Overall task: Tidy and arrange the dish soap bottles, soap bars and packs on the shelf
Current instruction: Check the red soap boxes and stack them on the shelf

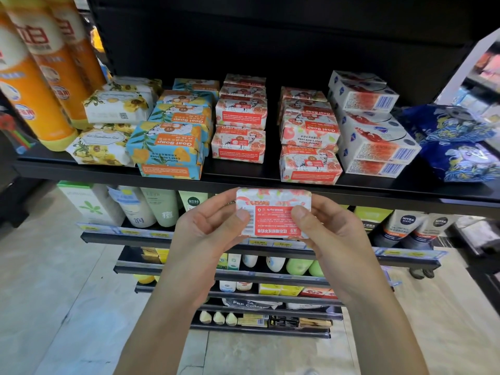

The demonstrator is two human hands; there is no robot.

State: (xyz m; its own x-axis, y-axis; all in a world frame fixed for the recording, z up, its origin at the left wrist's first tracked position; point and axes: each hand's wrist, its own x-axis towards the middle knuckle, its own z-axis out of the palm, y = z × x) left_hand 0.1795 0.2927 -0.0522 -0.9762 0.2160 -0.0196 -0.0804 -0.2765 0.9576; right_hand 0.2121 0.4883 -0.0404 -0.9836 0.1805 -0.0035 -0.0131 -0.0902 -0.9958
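Soap bar (273, 212), white and red with a barcode, is pinched by left hand (208, 228) and right hand (324, 231).

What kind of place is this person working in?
Probably a shop's toiletries aisle: wrapped soap bars stacked on a black shelf, price tags on the lower shelf edges, and Nivea tubes below.

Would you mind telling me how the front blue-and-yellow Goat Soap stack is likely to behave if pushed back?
The front blue-and-yellow Goat Soap stack probably shifts unevenly: its top bar sits askew on the one below and may slide off. The bars look like firm paper-wrapped blocks, so they should keep shape. Flat faces make rolling unlikely.
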